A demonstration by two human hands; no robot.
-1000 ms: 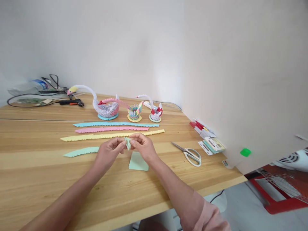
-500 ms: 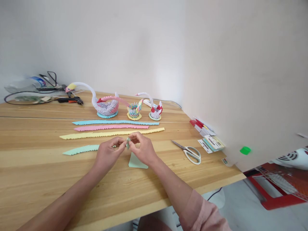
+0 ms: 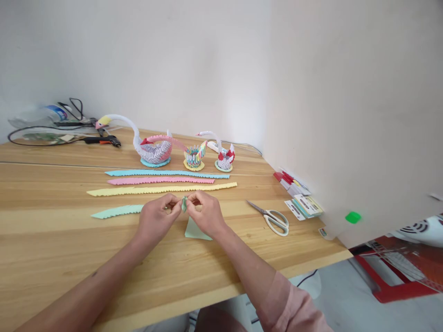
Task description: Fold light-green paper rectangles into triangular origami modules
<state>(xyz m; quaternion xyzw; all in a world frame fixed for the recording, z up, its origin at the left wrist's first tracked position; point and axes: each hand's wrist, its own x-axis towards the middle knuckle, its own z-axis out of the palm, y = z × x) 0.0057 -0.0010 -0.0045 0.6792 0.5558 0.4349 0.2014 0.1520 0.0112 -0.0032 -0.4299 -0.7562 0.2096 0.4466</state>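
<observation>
Both hands [image 3: 159,220] [image 3: 205,213] raised close together, fingertips pinched, forearms angled inward.

A wooden table [image 3: 166,281] — toothed paper strips [image 3: 161,180] left and middle, paper swans [image 3: 156,153] far, scissors [image 3: 266,214] right — green sheets [image 3: 195,231] near.

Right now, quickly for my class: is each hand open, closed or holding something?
Left hand: closed, pinching the small folded green paper.
Right hand: closed, pinching the same paper from its other side.
</observation>
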